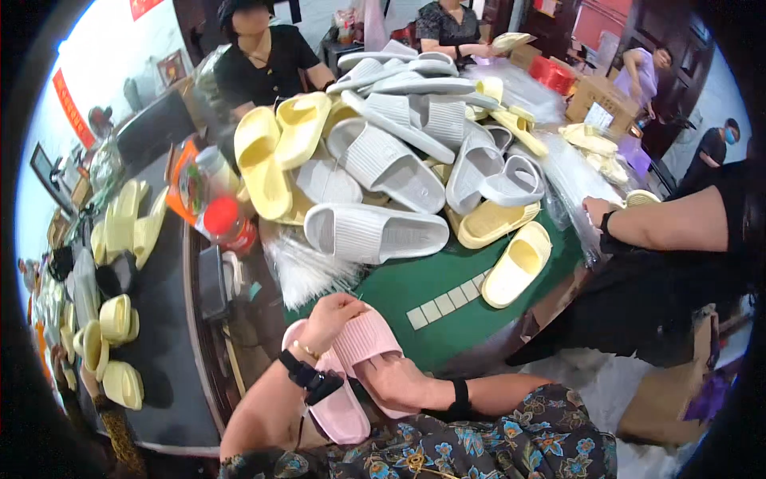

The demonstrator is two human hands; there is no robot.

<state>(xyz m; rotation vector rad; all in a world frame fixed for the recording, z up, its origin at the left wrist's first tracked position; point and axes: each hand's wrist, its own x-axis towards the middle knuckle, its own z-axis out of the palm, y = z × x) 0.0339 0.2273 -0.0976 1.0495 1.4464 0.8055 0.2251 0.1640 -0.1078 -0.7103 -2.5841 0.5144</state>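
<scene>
A pair of pink slippers lies at the near table edge, close to my body. My left hand is closed at the toe end of the right pink slipper, its fingertips pinched together near the ribbed strap. My right hand reaches into the foot opening of that same slipper, gripping it with its fingers partly hidden under the strap. Beneath my left wrist, the other pink slipper shows its bare heel end. Just beyond my hands spreads a bundle of thin white plastic strips.
Grey slippers and yellow slippers form a high pile on the green tabletop. A row of pale square stickers lies beside a cream slipper. At left stands a red-lidded jar. A co-worker's arm extends from the right.
</scene>
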